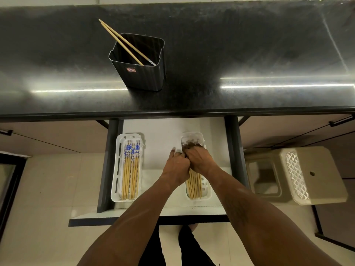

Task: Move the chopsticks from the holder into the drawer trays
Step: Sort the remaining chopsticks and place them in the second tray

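Pale wooden chopsticks lie as a bundle in the white plastic tray on the right of the open drawer, and both hands are there. The right hand has its fingers curled down over the upper end of the bundle, a clenched grip that looks meant to square the sticks lengthways in the tray. The left hand crowds in against it, fingers bent; whether its grip has any stick I cannot tell. The plain lower ends show below the wrists, side by side.

Well apart, the white tray on the left holds a neat row of chopsticks with blue-and-white patterned tops. Up on the glossy black counter, the black ribbed holder contains two chopsticks, leaning out over its far-left corner. By my reckoning they are the last to go.
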`<move>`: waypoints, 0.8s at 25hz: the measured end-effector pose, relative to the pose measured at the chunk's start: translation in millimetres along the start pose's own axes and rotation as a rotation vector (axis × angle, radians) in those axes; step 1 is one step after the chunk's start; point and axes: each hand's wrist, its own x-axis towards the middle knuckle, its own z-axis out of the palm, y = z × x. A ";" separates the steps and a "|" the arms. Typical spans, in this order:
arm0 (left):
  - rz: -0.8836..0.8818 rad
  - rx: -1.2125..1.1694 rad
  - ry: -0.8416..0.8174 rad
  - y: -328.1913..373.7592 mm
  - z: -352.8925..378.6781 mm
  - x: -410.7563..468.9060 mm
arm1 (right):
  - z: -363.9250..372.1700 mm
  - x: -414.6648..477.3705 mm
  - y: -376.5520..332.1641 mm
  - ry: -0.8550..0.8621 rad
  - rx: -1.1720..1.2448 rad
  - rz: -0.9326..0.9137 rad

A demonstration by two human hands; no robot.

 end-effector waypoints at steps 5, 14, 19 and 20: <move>-0.003 0.060 0.003 2.4 -5.2 -0.7 | 2.1 -0.1 1.2 -0.001 0.061 0.035; -0.003 0.273 -0.065 2.4 0.9 -6.4 | 8.8 2.0 -2.7 0.012 0.135 0.100; -0.108 0.339 -0.125 14.1 4.5 -3.8 | 2.1 0.1 0.0 -0.004 0.129 0.084; -0.130 0.343 -0.136 16.7 6.2 -3.2 | 1.5 -0.3 1.5 -0.008 0.126 0.073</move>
